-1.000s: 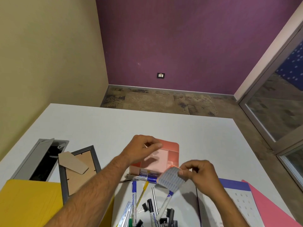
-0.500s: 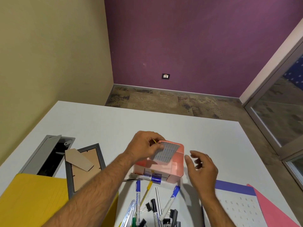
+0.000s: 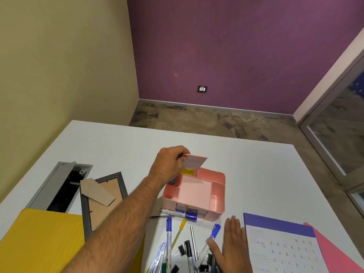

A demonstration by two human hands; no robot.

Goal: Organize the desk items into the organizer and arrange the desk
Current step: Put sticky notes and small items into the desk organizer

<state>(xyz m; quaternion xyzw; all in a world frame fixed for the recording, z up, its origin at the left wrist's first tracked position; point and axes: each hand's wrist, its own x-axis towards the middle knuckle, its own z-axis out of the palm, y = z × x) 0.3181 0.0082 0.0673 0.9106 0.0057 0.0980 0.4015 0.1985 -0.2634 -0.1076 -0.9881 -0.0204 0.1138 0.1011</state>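
While the left hand (image 3: 171,162) pinches a small printed card (image 3: 194,162) above the pink organizer's (image 3: 218,194) far-left corner, the right hand (image 3: 230,247) lies flat, fingers together, on the tabletop (image 3: 256,174) beside scattered pens (image 3: 183,241).

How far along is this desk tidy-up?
Early. The pink organizer holds only a yellow item in a back compartment and markers in its lower front slot. In hand: the left hand holds a small printed card above the organizer. The right hand rests open by the loose pens and clips. The picture frame, calendar and yellow folder still lie scattered.
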